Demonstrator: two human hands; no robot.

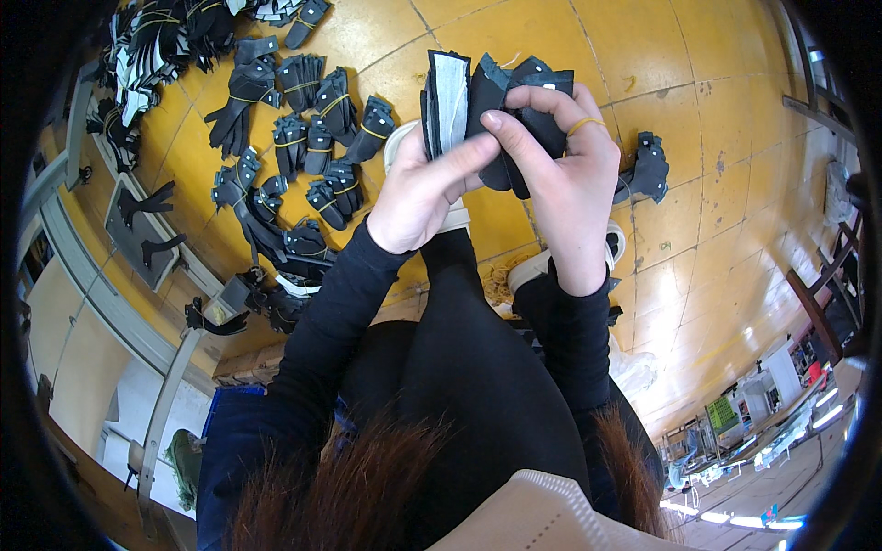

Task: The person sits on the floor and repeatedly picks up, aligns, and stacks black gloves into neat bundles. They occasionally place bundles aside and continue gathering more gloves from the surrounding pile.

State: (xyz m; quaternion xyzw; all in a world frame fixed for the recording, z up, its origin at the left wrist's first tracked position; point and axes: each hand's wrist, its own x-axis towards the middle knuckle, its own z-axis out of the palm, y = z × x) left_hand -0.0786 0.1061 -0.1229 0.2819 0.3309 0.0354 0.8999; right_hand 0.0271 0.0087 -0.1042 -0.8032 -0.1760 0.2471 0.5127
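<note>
Two hands share one fanned bundle of dark pieces (489, 84): the left hand (427, 188) clasps its near left side, below one pale strip (450, 96); the right hand (571, 174) pinches its middle, fingers hiding part. One dark clump (650, 167) lies right on the yellow floor (680, 234); banded bundles (336, 106), too overlapped to count, lie left.

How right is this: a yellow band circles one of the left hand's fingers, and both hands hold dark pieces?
Wrong hand: the head view shows the yellow band around one of the fingers of the right hand, not the left hand. Both hands do hold dark pieces.
</note>
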